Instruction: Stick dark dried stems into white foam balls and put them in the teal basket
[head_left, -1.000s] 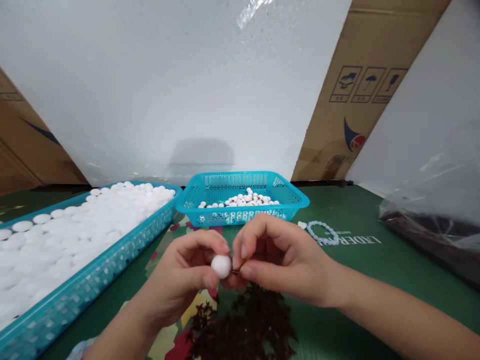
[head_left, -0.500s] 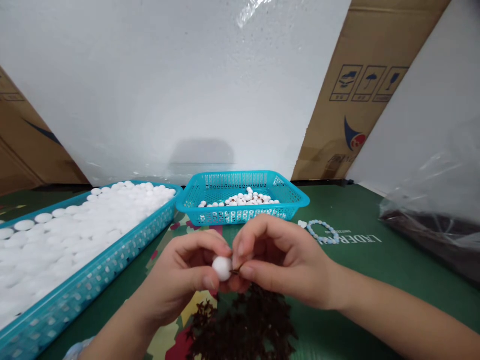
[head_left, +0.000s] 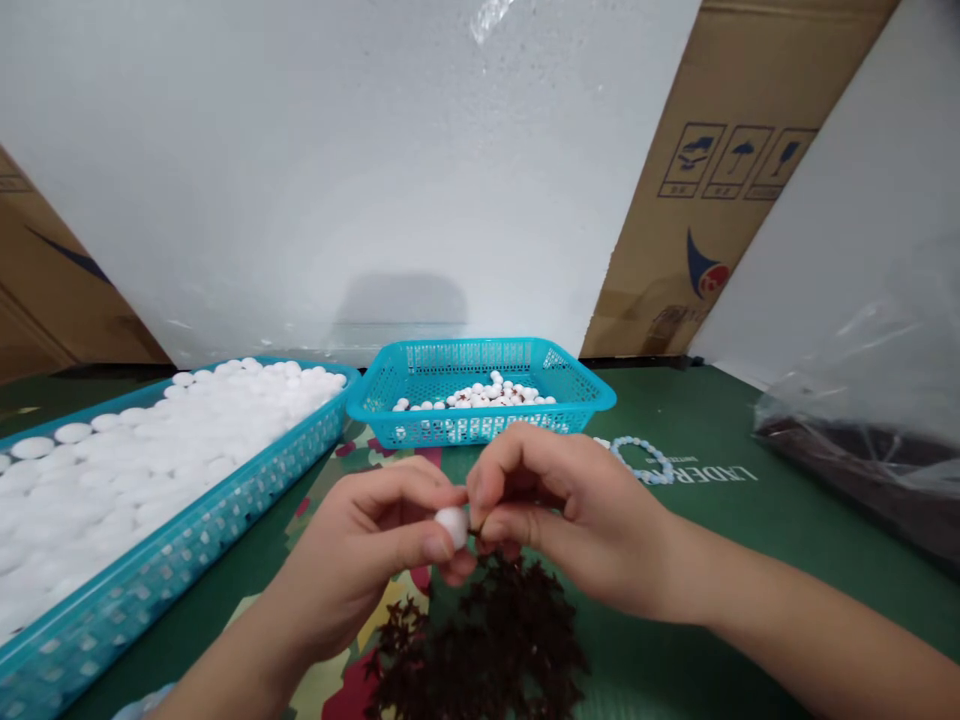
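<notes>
- Two blue baskets stand about the hands; the long basket (head_left: pixel 225 500), heaped with white balls (head_left: pixel 150 450), lies well to the left of the left hand and runs off the near edge of view; brown cardboard shows behind its far end.
- The left hand (head_left: pixel 360 560) is closed in a narrow pinch, thumb and forefinger holding one white ball (head_left: pixel 452 524) at its right side, above the desk (head_left: pixel 712 560); the ball looks like foam, so I judge it very light and soft, easily dented by a hard squeeze; a gentle hold across its middle, as here, seems best, leaving the right-facing side free.
- Below and between both hands lies a heap of dark brown star-shaped bits (head_left: pixel 487 650) on the green desk; they look thin, stiff and brittle, and best taken by the points or the edge.
- Beyond the hands, just past the fingertips, stands the small basket (head_left: pixel 577 400); it holds white balls with brown caps (head_left: pixel 480 395).
- The right hand (head_left: pixel 570 520) is closed too, fingertips pinched together hard against the ball; something dark sits between them, too small to tell exactly what.
- Past the right hand, a pale blue bead bracelet (head_left: pixel 645 462) lies on the desk; a cardboard box (head_left: pixel 720 180) leans against the white wall behind it.
- Far to the right, a clear plastic bag (head_left: pixel 862 440) of dark stuff rests on the desk.
</notes>
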